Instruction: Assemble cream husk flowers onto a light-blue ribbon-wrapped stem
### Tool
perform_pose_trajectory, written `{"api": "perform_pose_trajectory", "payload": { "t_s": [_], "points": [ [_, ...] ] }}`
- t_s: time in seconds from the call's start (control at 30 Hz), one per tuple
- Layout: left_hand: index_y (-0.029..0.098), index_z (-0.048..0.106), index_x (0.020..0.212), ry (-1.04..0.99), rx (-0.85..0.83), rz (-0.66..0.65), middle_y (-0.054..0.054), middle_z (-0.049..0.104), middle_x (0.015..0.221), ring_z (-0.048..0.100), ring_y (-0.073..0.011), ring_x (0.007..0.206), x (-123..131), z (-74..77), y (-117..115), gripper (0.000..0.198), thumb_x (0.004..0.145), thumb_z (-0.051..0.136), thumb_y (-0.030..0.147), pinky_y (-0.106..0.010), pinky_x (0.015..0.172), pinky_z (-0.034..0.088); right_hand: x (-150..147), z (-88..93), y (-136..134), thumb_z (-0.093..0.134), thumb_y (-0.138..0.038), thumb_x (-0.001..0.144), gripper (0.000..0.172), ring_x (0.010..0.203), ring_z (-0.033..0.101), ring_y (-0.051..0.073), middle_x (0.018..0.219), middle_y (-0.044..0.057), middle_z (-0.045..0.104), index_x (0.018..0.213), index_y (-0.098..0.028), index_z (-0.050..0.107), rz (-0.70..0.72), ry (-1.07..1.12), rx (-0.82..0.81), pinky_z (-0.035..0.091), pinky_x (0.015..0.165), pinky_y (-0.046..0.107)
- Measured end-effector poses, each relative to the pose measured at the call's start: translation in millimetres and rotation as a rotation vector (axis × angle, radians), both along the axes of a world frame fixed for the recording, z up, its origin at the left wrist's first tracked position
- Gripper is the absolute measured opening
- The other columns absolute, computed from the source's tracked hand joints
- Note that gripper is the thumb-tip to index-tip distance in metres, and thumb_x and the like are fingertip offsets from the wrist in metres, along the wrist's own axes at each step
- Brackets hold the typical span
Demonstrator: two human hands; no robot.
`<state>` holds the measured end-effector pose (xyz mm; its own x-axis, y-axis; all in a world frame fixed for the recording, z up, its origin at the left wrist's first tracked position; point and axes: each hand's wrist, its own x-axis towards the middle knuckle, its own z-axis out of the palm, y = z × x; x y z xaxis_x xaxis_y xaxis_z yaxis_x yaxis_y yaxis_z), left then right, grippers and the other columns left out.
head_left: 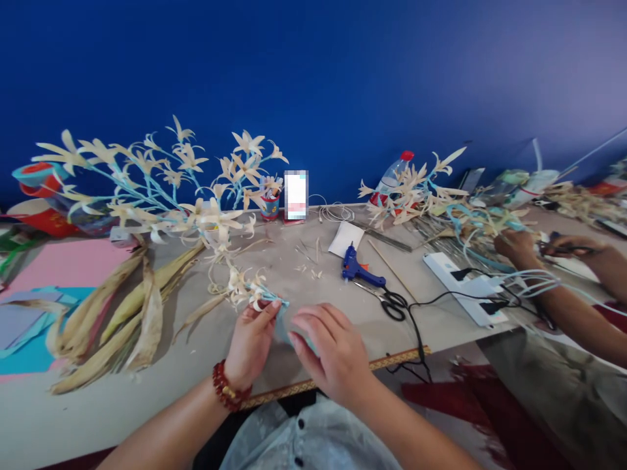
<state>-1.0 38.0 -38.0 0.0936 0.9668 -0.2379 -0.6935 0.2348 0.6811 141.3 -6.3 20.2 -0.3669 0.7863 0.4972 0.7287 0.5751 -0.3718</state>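
Note:
My left hand (257,336), with a red bead bracelet at its wrist, pinches the blue-wrapped stem of a small spray of cream husk flowers (240,285). The blossoms point away to the upper left. Close by on the right, my right hand (333,349) is curled with its thumb below the fingers. Pale blue tape (283,318) shows faintly between the hands, and some blue appears inside the right hand's curl. How far the fingers close on it is partly hidden.
Dried husks (132,313) and coloured paper (73,267) lie left. Finished flower branches (161,176) stand behind. On the right are a blue glue gun (360,269), black-handled scissors (393,305) and a white power strip (460,287) with cords. A co-worker's hands (516,248) work beyond.

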Motion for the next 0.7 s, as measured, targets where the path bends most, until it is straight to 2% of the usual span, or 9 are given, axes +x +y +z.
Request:
{"api": "perform_pose_trajectory", "payload": {
  "t_s": [0.13,0.3,0.4,0.47,0.7],
  "points": [
    [0.016,0.066,0.071,-0.005,-0.01,-0.025,0.002,0.068,0.073,0.061,-0.0089,0.07,-0.3,1.8,-1.2,0.008,0.071,0.074,0.014,-0.019,0.071,0.046,-5.3,-7.7,4.7,0.05,-0.013,0.088,0.018,0.086,0.051,0.022,0.094,0.006,0.065,0.096,-0.022,0.063,-0.143,-0.111,0.1,0.04,0.082,0.037],
    [0.016,0.066,0.07,-0.081,-0.048,-0.065,0.003,0.067,0.07,0.06,-0.0079,0.066,-1.0,2.8,-3.4,0.009,0.069,0.075,0.015,-0.018,0.067,0.047,-16.9,-21.3,16.4,0.055,-0.018,0.089,0.016,0.087,0.049,0.021,0.097,0.005,0.064,0.099,-0.025,0.064,-0.172,-0.222,0.147,0.037,0.08,0.035],
    [0.016,0.066,0.069,-0.076,-0.047,-0.061,0.002,0.067,0.07,0.06,-0.0084,0.066,-1.7,2.4,-2.9,0.01,0.068,0.077,0.015,-0.018,0.068,0.047,-19.9,-24.3,19.8,0.059,-0.019,0.087,0.007,0.084,0.049,0.019,0.09,0.002,0.063,0.086,-0.024,0.065,-0.193,-0.221,0.208,0.036,0.078,0.033],
    [0.016,0.066,0.069,-0.067,-0.034,-0.047,0.002,0.066,0.069,0.06,-0.0087,0.066,-1.7,2.1,-2.8,0.01,0.068,0.077,0.015,-0.018,0.067,0.047,-19.0,-24.2,18.4,0.059,-0.019,0.086,0.01,0.081,0.049,0.018,0.085,0.001,0.064,0.078,-0.022,0.063,-0.196,-0.2,0.224,0.035,0.076,0.033],
    [0.016,0.067,0.07,-0.09,0.002,-0.042,0.0,0.069,0.073,0.06,-0.0091,0.07,-0.6,2.3,-6.1,0.01,0.069,0.075,0.01,-0.019,0.07,0.047,-13.1,-21.7,7.9,0.059,-0.018,0.086,0.014,0.072,0.047,0.017,0.071,0.0,0.064,0.074,-0.021,0.063,-0.187,-0.098,0.228,0.034,0.071,0.033]
  ]
}}
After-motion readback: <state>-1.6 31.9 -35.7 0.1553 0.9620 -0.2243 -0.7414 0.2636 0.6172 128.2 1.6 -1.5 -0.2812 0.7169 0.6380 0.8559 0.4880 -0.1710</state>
